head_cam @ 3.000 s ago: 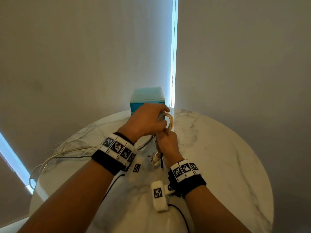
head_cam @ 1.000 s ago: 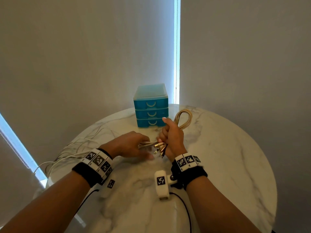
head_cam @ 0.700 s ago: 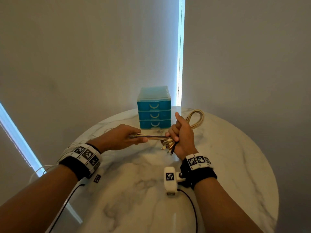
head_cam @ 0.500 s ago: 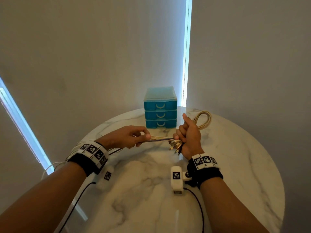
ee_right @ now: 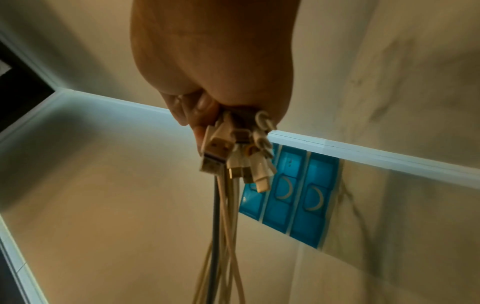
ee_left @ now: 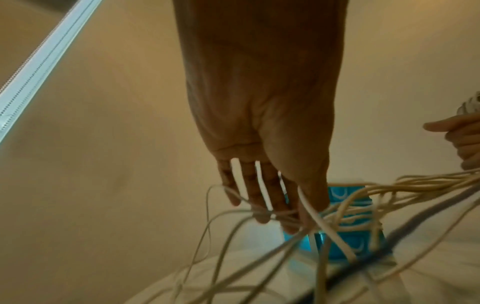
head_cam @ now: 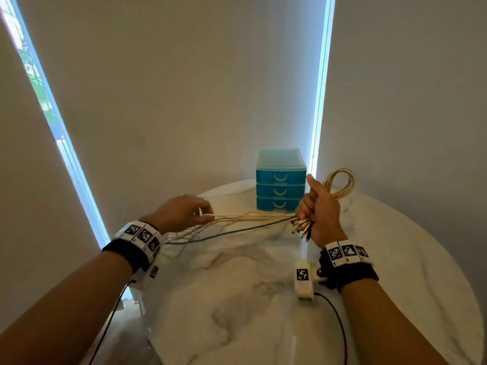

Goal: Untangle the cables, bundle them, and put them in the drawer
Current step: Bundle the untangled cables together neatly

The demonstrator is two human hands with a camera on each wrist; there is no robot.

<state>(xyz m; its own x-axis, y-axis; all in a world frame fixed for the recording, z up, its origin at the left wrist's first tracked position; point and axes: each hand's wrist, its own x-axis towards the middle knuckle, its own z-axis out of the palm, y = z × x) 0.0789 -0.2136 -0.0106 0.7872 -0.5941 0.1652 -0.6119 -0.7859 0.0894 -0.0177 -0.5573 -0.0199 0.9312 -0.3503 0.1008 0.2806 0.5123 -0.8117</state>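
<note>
1. The cables [head_cam: 253,219] are gripped in the right hand [head_cam: 320,214], which is closed into a fist round them; a loop [head_cam: 340,183] stands out above the fist and the connectors [head_cam: 300,229] hang in a cluster below it. Held so, the plug ends are kept together, judged as the anchor of the bundle.
2. From the fist the strands are stretched leftward above the table [head_cam: 237,299] to the left hand [head_cam: 181,213].
3. In the left wrist view the left hand's fingers [ee_left: 262,197] are seen nearly straight and spread, with strands running between and across them; nothing is clenched. The strands appear to be combed apart this way so that crossings are eased out.
4. Further slack is draped off the table's left edge.
5. The drawer unit [head_cam: 280,180] stands at the far side of the table, just behind the right hand, all three drawers closed. Bundling is judged unfinished; no drawer has yet been opened.
</note>
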